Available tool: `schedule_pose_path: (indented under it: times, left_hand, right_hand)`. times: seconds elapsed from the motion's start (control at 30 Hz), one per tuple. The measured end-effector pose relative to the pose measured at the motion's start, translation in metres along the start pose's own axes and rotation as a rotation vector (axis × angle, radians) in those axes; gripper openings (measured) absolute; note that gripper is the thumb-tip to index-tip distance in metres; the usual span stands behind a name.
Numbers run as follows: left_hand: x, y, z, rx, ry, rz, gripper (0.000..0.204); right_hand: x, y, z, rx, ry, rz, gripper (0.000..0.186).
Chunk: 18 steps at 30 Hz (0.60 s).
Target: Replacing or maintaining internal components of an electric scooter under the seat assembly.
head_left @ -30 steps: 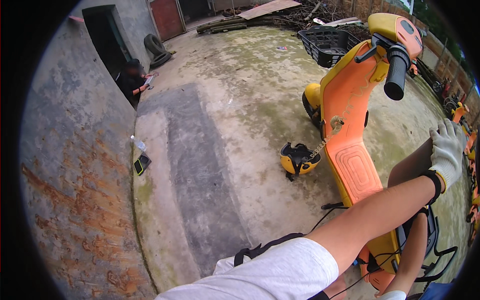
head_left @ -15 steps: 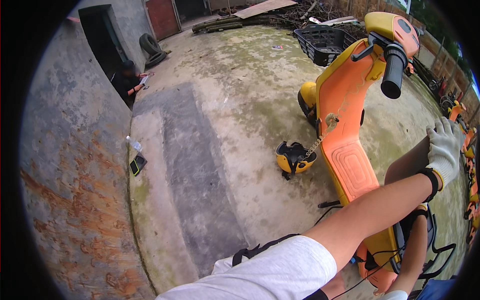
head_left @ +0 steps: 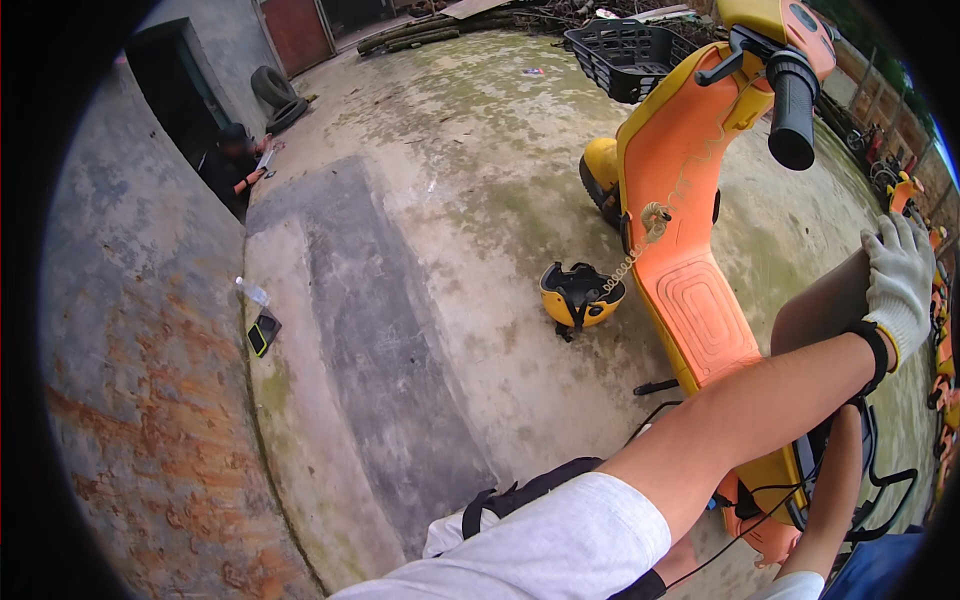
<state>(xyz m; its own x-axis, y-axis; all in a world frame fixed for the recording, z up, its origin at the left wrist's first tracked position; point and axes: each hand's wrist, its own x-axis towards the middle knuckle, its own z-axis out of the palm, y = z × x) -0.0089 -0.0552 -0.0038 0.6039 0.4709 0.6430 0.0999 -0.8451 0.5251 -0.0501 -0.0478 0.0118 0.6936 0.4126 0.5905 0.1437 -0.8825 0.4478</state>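
An orange and yellow scooter (head_left: 670,205) stands upright to my right. Its dark seat (head_left: 822,305) is tilted up. My left hand (head_left: 897,280), in a white knit glove, rests on the seat's right side with fingers stretched out and apart. Beneath it, my right forearm (head_left: 830,490) reaches toward the scooter's rear body (head_left: 770,488); the right hand is hidden behind my left forearm. A thin black cable (head_left: 740,545) runs out near there. On the footboard side, a coiled cord (head_left: 655,222) links the scooter to a yellow helmet (head_left: 582,298) lying upturned on the ground.
A plastered wall (head_left: 150,330) runs along the left. By its foot lie a clear bottle (head_left: 252,291) and a dark phone-like device (head_left: 264,332). A person (head_left: 230,165) crouches at the doorway near tires (head_left: 278,98). More scooters (head_left: 900,190) line the far right.
The view has shifted slightly, so the ground and scooter sit higher and farther left. My left hand stays on the seat; my right hand is now fully covered by my left forearm.
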Motion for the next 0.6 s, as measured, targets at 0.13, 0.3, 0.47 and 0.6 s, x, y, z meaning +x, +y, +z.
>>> schedule_pose_path:
  times: [0.13, 0.3, 0.47, 0.6]
  left_hand:
    - [0.002, -0.001, -0.001, 0.029, -0.043, -0.025, 0.06]
    - [0.005, -0.005, -0.003, -0.021, -0.06, -0.031, 0.061]
    - [0.004, -0.004, -0.001, 0.006, -0.033, -0.008, 0.063]
    - [0.004, -0.006, -0.003, 0.032, -0.045, -0.009, 0.062]
  right_hand:
    - [0.009, -0.001, 0.003, 0.147, 0.091, -0.101, 0.041]
    - [0.007, -0.002, 0.006, 0.015, -0.014, -0.031, 0.044]
    - [0.016, 0.009, 0.034, 0.015, 0.078, -0.102, 0.042]
    - [0.028, 0.021, 0.06, -0.076, 0.193, -0.344, 0.032]
